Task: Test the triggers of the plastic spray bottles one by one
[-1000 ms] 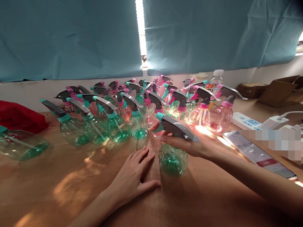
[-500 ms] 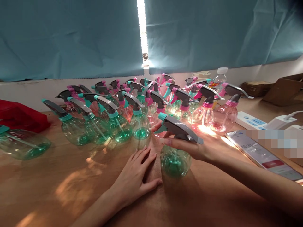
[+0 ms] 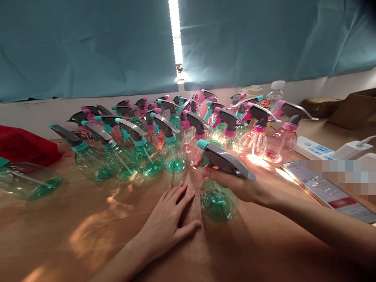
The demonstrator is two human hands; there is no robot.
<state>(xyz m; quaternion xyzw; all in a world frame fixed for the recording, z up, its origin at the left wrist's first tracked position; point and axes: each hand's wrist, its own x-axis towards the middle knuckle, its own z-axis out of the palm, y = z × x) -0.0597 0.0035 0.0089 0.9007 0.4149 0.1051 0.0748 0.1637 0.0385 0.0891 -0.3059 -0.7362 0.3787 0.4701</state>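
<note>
Held bottle (image 3: 219, 203) — others (image 3: 174, 156) behind, phone (image 3: 342, 203) rightward

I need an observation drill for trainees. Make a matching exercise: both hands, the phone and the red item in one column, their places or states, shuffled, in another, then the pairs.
Things
1. Left hand
2. Right hand
3. Phone
4. Red item

Places or states
A. At the picture's left edge
B. Gripping the nearest green spray bottle
C. Lying at the picture's right, screen lit
D. Spread palm down on the table

Pairs: 1-D, 2-B, 3-C, 4-A
</note>
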